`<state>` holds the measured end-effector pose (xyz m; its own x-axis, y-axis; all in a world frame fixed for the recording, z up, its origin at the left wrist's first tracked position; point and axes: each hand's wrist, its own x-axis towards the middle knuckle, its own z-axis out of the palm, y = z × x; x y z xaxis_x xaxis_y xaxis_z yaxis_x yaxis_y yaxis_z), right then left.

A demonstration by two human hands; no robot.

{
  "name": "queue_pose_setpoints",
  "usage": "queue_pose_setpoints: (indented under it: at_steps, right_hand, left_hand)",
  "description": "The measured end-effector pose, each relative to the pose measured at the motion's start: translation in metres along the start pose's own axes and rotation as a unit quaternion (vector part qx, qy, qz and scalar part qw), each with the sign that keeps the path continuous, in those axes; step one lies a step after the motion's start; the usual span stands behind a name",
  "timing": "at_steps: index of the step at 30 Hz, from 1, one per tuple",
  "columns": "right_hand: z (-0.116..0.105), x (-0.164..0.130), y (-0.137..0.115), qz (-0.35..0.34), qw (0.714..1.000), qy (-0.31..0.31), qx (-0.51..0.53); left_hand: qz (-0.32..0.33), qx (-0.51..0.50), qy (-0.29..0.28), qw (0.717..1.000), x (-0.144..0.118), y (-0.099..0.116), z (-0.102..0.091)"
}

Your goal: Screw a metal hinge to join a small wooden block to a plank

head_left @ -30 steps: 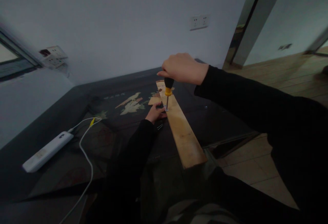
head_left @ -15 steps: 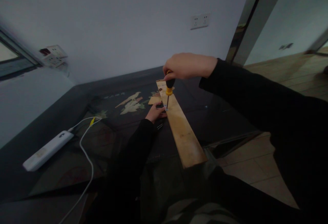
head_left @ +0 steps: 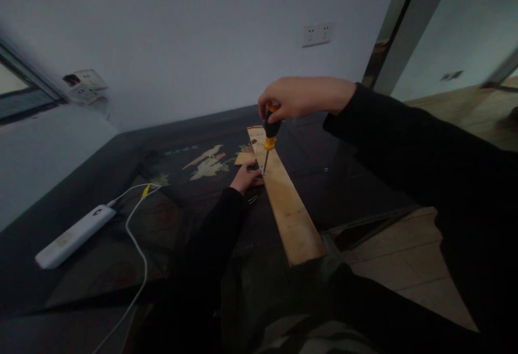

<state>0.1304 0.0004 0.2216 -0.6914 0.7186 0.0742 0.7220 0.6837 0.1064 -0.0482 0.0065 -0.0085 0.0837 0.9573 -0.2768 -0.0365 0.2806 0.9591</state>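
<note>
Head view: right hand [head_left: 301, 96] grips the stiff, light screwdriver [head_left: 269, 135] by its rubbery handle, tip upright on the rigid plank [head_left: 288, 203], left hand [head_left: 246, 177] pinching at nine o'clock of the tip.

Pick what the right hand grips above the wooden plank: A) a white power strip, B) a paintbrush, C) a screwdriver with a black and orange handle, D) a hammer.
C: the right hand closes over the screwdriver, whose shaft points down onto the wooden plank.

The screwdriver [head_left: 269, 138] tip and the fastener beneath it are too small to tell.
</note>
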Motion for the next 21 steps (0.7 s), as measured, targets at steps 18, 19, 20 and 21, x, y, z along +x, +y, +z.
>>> queue_pose_setpoints:
  at_steps: [18,19,20,21]
  right_hand:
    - [0.001,-0.001,-0.002,-0.007,0.999,-0.033,-0.01]
    - [0.001,-0.002,-0.003,-0.011,0.999,-0.035,-0.013]
    - [0.001,-0.002,-0.005,-0.004,0.999,-0.03,-0.02]
    - [0.002,-0.002,-0.008,0.012,0.999,-0.019,-0.029]
  left_hand:
    - [0.005,-0.004,-0.003,1.0,0.003,-0.003,-0.003]
    - [0.005,-0.003,-0.002,1.0,0.004,-0.004,-0.003]
    - [0.004,-0.003,-0.002,1.0,0.005,-0.004,-0.003]
    - [0.003,-0.004,-0.003,1.0,0.005,-0.004,-0.003]
